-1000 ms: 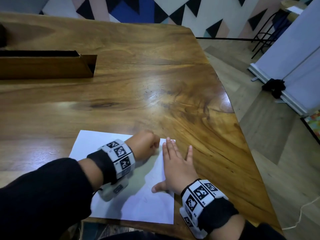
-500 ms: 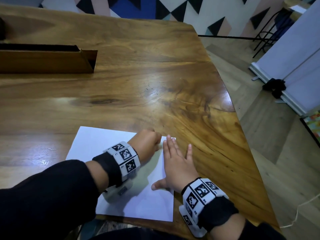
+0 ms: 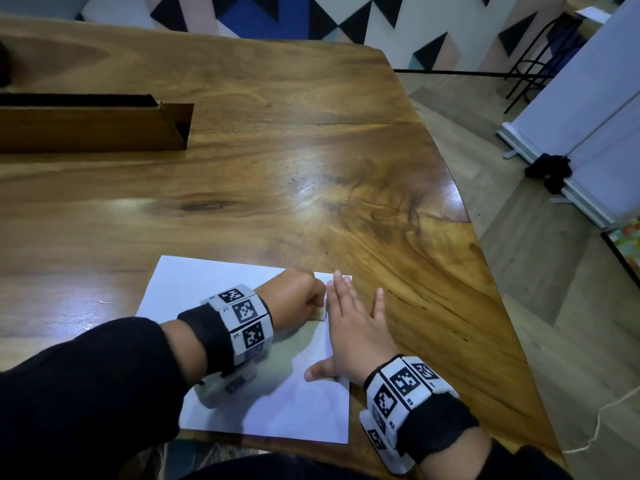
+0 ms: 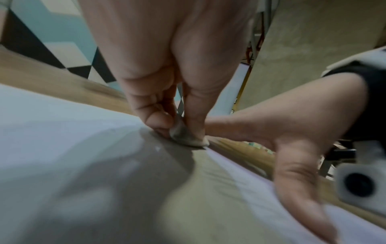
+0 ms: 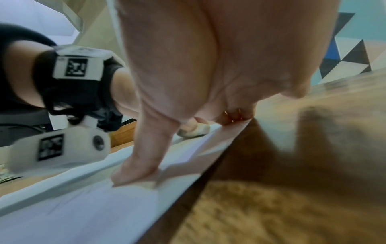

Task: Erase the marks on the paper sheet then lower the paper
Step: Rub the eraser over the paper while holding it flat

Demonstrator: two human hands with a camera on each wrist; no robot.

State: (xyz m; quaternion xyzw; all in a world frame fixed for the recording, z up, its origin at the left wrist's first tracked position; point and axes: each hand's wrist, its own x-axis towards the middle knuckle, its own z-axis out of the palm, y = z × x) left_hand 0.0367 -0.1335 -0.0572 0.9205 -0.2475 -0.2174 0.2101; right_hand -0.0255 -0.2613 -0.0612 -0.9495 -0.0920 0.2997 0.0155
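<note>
A white paper sheet [image 3: 194, 289] lies flat near the front edge of the wooden table [image 3: 311, 168]. My left hand [image 3: 298, 299] is curled into a fist over the sheet's far right part and pinches a small white eraser [image 4: 185, 138], pressed down on the paper [image 4: 52, 132]. The eraser [image 5: 196, 130] also shows in the right wrist view. My right hand [image 3: 353, 327] lies flat with straight fingers on the sheet's right edge, thumb spread onto the paper [image 5: 83, 214]. Faint pencil lines show near the thumb.
A long wooden trough-like box [image 3: 93, 126] sits at the back left of the table. The table's curved right edge [image 3: 485, 271] drops to a wood floor. A white panel stand [image 3: 588, 116] and a black chair frame [image 3: 540, 53] stand to the right.
My left hand with the eraser has shifted slightly right and toward the right hand while rubbing. The right hand stays flat on the sheet.
</note>
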